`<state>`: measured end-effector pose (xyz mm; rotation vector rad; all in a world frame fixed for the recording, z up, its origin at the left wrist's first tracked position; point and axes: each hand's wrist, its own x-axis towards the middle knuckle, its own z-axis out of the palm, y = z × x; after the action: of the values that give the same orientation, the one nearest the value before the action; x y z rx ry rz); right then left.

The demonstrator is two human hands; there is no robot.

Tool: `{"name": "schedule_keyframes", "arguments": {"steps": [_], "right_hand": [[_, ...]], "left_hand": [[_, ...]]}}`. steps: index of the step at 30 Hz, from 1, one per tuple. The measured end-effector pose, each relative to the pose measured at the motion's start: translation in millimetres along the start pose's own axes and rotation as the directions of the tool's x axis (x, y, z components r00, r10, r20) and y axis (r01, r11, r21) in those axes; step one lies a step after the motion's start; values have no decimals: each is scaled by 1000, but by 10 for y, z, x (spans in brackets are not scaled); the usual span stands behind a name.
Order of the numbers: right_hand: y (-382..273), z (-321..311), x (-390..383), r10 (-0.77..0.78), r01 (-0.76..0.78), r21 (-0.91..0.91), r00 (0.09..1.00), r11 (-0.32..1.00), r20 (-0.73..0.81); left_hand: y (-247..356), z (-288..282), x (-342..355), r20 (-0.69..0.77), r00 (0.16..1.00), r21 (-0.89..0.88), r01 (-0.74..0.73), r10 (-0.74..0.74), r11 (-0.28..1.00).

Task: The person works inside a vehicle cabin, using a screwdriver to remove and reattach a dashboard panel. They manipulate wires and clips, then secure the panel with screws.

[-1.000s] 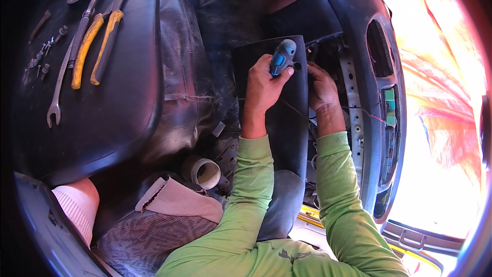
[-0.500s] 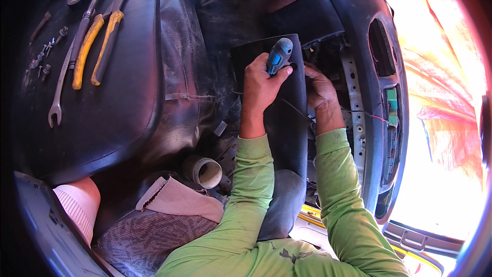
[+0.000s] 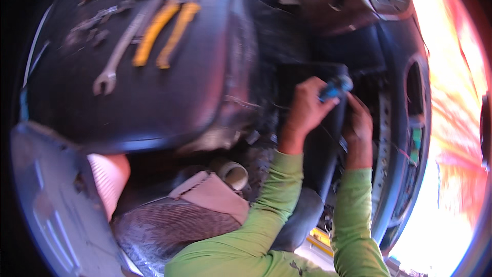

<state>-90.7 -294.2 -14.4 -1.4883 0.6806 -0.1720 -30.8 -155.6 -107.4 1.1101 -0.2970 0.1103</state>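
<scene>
My left hand (image 3: 306,106) is closed round the blue and dark handle of what looks like a screwdriver (image 3: 333,90), its thumb along the handle. The tool stands over the upper end of a long dark trim panel (image 3: 319,146); its tip is hidden. Against the panel's right edge, my right hand (image 3: 360,123) has its fingers bent, with the fingertips close to the tool. Motion blur softens both hands. A thin dark wire runs near the panel.
On the black seat at left lie a wrench (image 3: 106,83), yellow-handled pliers (image 3: 156,33), loose bolts (image 3: 100,18) and a tape roll. Below are a pale cup-like cylinder (image 3: 236,177) and a folded cloth (image 3: 210,195). The dashboard (image 3: 410,174) with an exposed metal bar stands at right.
The whole view has swung, so everything sits farther right. The screwdriver handle now leans more to the right. My right fingers have straightened a little along the panel edge.
</scene>
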Motion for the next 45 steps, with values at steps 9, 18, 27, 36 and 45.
{"name": "schedule_keyframes", "arguments": {"steps": [9, 18, 27, 36, 45], "right_hand": [[41, 91, 31, -93, 89, -67, 993, 994, -70], [66, 60, 14, -113, 96, -205, 991, 974, -71], [14, 564, -212, -680, 427, -787, 733, 445, 14], [-527, 1309, -498, -311, 582, -668, 813, 464, 492], [-824, 2753, -456, -411, 832, -330, 518, 446, 750]], "left_hand": [[25, 37, 4, -19, 1000, 14, -7, 7, 1000], [41, 53, -24, -53, 993, 122, 116, -110, 986], [109, -333, -5, -13, 960, -300, 264, -281, 917], [237, -544, -36, 151, 938, -777, 308, -312, 549], [-78, -566, -26, -207, 925, -192, 281, -318, 940]]}}
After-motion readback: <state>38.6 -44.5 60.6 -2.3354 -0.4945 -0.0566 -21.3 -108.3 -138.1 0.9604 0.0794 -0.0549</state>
